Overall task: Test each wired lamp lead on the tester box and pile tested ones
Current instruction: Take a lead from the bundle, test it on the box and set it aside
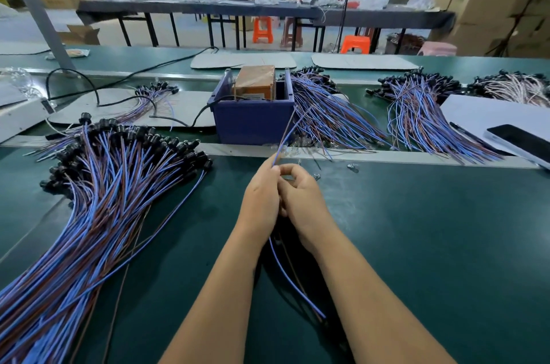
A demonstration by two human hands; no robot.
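I hold both hands together at the centre of the green desk [416,229], close to my body. My left hand [260,197] has its fingers closed round one lamp lead [285,131], pinching it where the two wires rise out of the fist. My right hand [303,200] is curled against the left, thumb and forefinger bent toward the same spot; it appears to pinch the lead too, though the exact contact is hidden.

The lead's free ends point up and away toward the tester box [256,85], an orange unit seated inside a blue bin [253,122]. I judge the ends are gathered and aligned for presenting to the box's contacts; they are not yet touching it. The rest of the lead hangs below my wrists and trails across the desk toward me.

The lead is a thin pair, one blue wire and one brown. Its lamp holder is not visible; my hands hide it.

A large pile of leads [98,200] with black holders lies to my left. Further bundles [333,113] lie right of the bin. Which pile holds tested ones, I cannot tell.
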